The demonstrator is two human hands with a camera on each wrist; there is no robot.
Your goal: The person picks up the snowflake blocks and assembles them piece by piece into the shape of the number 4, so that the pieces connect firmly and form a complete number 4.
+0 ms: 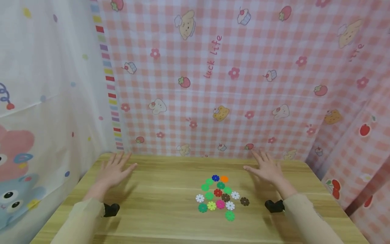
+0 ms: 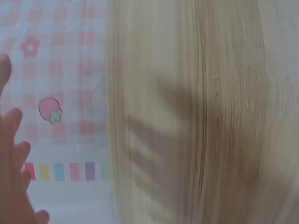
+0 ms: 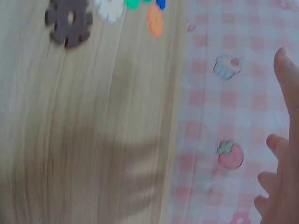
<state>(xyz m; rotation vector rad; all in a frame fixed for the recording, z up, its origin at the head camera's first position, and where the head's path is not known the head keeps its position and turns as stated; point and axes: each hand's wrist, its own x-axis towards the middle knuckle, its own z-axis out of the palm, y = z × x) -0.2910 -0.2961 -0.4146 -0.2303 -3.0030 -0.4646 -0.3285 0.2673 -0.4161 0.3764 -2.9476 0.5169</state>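
Observation:
Several notched plastic discs, shaped like snowflakes, lie in a loose group right of the table's middle. Among them are a blue disc (image 1: 215,178), an orange disc (image 1: 224,179), a red disc (image 1: 218,192), a pink disc (image 1: 220,204) and a yellow disc (image 1: 211,205), with green, white and brown ones around. My left hand (image 1: 113,171) hovers over the table's far left part, fingers spread, holding nothing. On the other side my right hand (image 1: 268,169) is likewise spread and holds nothing; the nearest disc is a brown disc (image 3: 69,21), apart from it.
The wooden table (image 1: 152,217) meets a pink checked curtain (image 1: 201,101) at its far edge. A white patterned curtain (image 1: 61,101) hangs on the left, and checked cloth also covers the right side. Black wrist mounts (image 1: 275,206) stick out inward from both sleeves.

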